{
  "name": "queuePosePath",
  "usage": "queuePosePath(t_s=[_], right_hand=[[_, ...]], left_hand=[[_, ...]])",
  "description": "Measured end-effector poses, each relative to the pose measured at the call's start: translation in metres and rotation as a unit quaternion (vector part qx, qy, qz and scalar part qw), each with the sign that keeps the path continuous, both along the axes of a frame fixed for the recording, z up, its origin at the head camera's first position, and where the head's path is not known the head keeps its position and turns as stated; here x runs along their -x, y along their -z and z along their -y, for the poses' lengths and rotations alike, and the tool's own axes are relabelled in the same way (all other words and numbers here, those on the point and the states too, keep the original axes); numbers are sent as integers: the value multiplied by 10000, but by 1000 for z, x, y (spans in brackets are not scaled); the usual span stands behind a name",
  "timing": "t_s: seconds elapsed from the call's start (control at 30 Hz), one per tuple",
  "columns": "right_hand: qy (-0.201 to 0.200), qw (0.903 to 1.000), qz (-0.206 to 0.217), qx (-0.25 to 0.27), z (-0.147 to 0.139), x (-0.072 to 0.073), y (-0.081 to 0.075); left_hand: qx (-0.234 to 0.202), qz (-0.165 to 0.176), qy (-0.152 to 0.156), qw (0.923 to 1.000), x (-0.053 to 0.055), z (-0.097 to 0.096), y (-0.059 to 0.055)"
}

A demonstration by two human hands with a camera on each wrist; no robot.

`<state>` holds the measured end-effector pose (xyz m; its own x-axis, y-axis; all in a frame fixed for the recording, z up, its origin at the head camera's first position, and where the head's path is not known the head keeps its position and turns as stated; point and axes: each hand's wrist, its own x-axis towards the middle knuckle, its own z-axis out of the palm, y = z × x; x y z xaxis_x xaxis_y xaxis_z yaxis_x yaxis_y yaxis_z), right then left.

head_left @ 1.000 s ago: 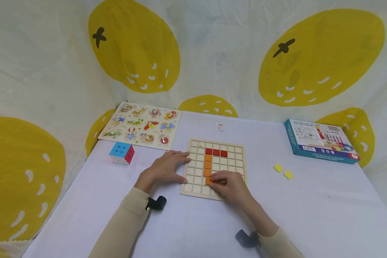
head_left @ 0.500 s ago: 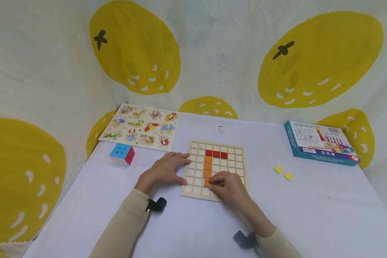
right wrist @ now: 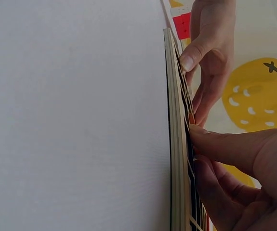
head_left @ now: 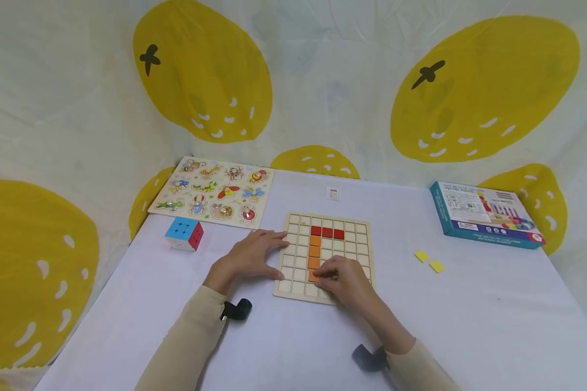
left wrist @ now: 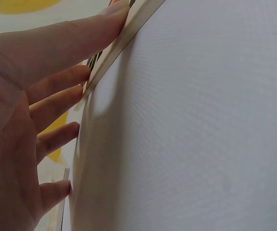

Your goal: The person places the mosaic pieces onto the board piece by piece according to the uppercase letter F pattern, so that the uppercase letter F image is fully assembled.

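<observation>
On the white-covered table lies a square wooden grid board (head_left: 298,259). Three red tiles (head_left: 327,232) form a short row near its top, and several orange tiles (head_left: 314,251) run down in a column from the row's left end. My right hand (head_left: 347,277) has thumb and index finger at the right edge of the lowest orange tile (head_left: 313,275), which sits at its cell below the others. In the right wrist view, the thumb (right wrist: 225,147) bears on the board's surface. My left hand (head_left: 251,255) steadies the board's left edge, fingers spread and thumb near the lower corner.
Two yellow tiles (head_left: 429,261) lie right of the board. A puzzle cube (head_left: 184,233) and an insect peg puzzle (head_left: 215,190) are at the left. Behind the board is a small printed card (head_left: 333,194); a teal-edged box (head_left: 486,214) stands at the back right.
The lowest orange tile has shifted slightly left and down, lining up under the column. My right hand has moved slightly left with it. The left hand stays at the board's edge.
</observation>
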<state>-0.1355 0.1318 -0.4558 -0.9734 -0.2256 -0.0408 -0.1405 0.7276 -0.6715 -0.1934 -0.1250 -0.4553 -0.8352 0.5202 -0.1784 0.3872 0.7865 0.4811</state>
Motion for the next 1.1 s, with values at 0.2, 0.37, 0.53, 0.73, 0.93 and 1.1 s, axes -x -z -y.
queuePosePath(t_s=[0.2,0.37,0.53,0.73,0.93,1.1], right_hand=[[2,10000,-11,-66,2,1,1],[12,10000,20,-44,2,2,2],[19,10000,4,-50,2,3,2],[47,9999,104,-52,2,2,0],[26,10000,49,-35,2,2,0],[2,10000,5,-33,2,2,1]], left_hand=[[11,3,-1,10000,0,1,0],[6,40,-20,10000,0,0,0],[33,73,-48,10000,0,0,-1],[10,104,-84,9999,1,-1,-1],[23,128,-83,9999,0,-1,-2],[-25,141,-77,9999,0,0,-2]])
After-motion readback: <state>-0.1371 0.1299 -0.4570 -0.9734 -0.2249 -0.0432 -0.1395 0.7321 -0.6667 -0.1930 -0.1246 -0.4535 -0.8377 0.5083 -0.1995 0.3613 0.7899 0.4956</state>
